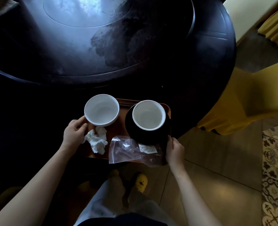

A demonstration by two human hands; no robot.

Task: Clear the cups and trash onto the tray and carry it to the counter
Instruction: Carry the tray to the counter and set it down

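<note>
A brown tray (117, 134) is held in front of me at the near edge of a dark round table (102, 62). On it stand a white cup (101, 109) at the left and a second white cup (149, 115) on a black saucer (135, 136) at the right. Crumpled white tissue (97, 141) lies at the tray's left. A clear plastic bag (131, 150) hangs over its near edge. My left hand (74, 132) grips the tray's left edge beside the tissue. My right hand (174, 149) grips the right edge by the saucer.
A raised dark turntable (86, 38) covers most of the table. Chairs with yellow covers (242, 103) stand at the right. Tan tiled floor (208, 160) with a patterned strip (275, 176) lies at the right. My legs and a yellow slipper (141, 181) are below the tray.
</note>
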